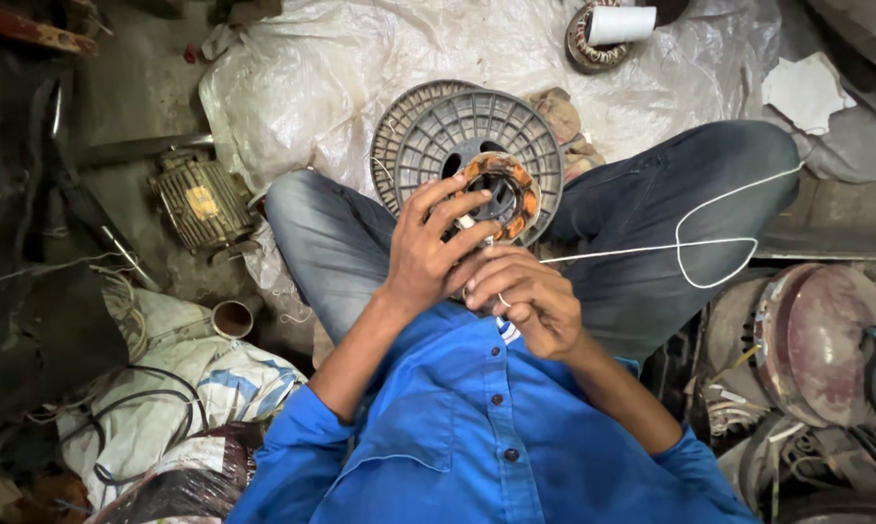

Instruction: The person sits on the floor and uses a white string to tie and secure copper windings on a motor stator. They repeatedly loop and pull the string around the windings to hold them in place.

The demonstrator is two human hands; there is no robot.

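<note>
A copper-wound stator is held up over the lap, gripped by the left hand with fingers spread across its face. White cord is pinched in the closed right hand, looping right over the knee. Grey spools lie beyond. The slack loop could likely snag or tangle.

Hands: we count two, left hand and right hand, touching.
Grey spools: two, grey plastic spools overlapping just beyond our hands.
Wound stators: one, wound stator at our left fingertips.
White cords: one, white cord looping right of our right hand.
Motors: one, ribbed motor well left.
</note>
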